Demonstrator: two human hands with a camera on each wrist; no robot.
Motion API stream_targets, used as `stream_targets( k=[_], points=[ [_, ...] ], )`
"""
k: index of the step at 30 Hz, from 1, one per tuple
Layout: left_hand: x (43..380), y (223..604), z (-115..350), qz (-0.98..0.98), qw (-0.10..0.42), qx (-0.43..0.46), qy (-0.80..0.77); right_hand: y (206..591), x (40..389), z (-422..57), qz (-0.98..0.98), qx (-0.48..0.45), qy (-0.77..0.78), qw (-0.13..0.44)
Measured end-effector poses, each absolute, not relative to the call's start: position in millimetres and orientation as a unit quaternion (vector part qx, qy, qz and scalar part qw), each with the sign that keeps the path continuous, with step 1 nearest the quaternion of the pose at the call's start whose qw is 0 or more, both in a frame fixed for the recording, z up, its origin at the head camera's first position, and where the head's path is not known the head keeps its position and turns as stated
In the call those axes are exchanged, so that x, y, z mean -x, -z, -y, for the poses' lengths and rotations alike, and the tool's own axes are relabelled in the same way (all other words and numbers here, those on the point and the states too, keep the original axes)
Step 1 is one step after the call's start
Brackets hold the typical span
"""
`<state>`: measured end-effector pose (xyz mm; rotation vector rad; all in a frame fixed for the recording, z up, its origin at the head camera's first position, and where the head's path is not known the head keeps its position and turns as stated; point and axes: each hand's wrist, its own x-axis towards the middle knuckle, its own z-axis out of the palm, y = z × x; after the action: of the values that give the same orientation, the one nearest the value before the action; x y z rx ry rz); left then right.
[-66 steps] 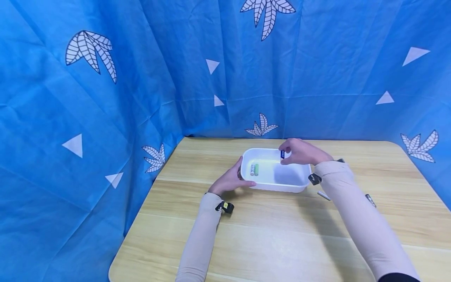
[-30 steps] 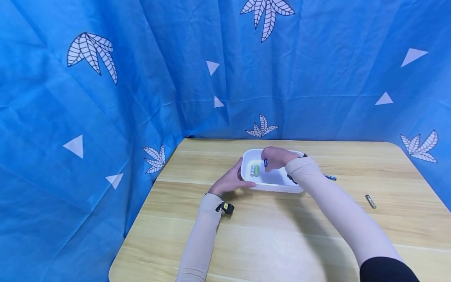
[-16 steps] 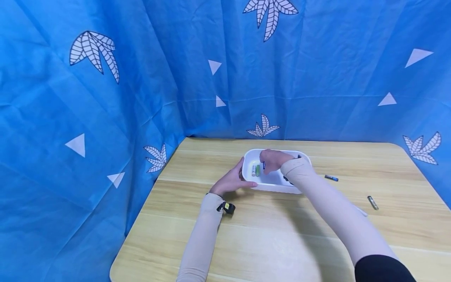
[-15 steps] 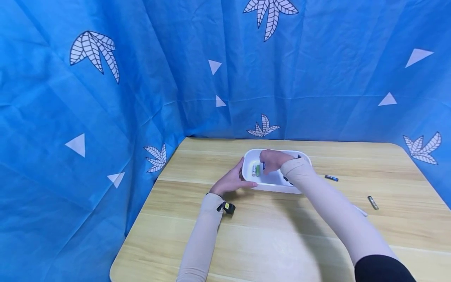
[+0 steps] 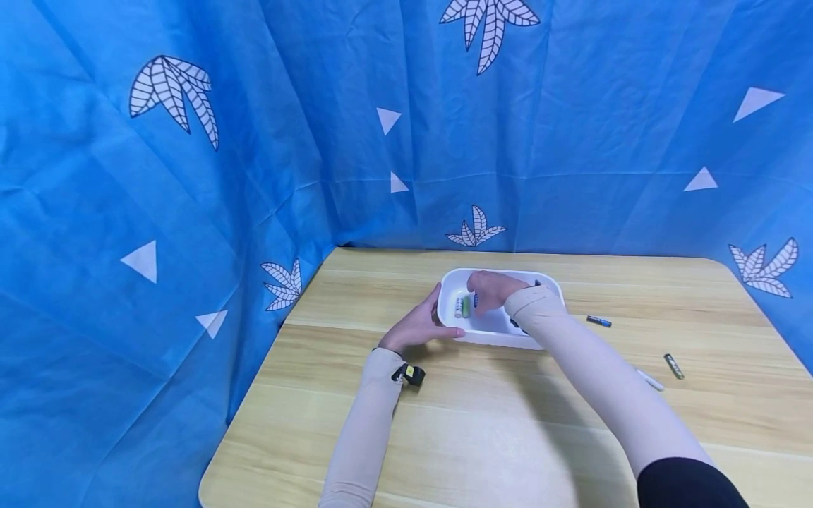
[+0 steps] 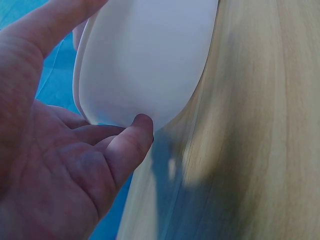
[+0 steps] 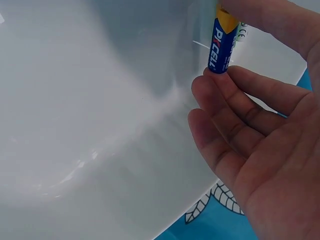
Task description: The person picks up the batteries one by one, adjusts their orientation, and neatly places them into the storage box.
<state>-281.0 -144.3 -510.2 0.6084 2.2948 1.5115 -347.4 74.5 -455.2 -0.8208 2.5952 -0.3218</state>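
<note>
The white plastic tub (image 5: 502, 339) stands on the table, its left end held by my left hand (image 5: 416, 326). In the left wrist view the thumb and fingers of that hand (image 6: 75, 155) curl about the tub's outer wall (image 6: 145, 55). Reaching into the tub, my right hand (image 5: 492, 288) pinches a blue and yellow AA-size battery (image 7: 216, 52) marked PKCELL, between thumb and fingertips. In the head view, the battery is mostly covered by the fingers. Just left of it, a white battery (image 5: 458, 307) and a green battery (image 5: 466, 307) lie side by side on the tub's floor.
On the table (image 5: 457, 437) right of the tub lie a black and blue battery (image 5: 599, 321) and a dark battery (image 5: 674, 366). A slim white rod (image 5: 651, 379) shows beside my right forearm. Blue patterned cloth (image 5: 571, 141) hangs behind the table and at its left.
Over two seconds my right hand has moved left and down into the tub with the battery. During the last half second it stays nearly still. The left hand keeps its hold on the tub.
</note>
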Motion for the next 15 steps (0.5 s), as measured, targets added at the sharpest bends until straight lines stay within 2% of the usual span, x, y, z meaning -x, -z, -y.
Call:
stream_targets(
  k=[15],
  points=[
    [279.7, 511.3, 146.2, -0.806, 0.16, -0.206, -0.531, 460.9, 346.8, -66.6, -0.932, 0.289, 0.099, 0.197]
  ],
)
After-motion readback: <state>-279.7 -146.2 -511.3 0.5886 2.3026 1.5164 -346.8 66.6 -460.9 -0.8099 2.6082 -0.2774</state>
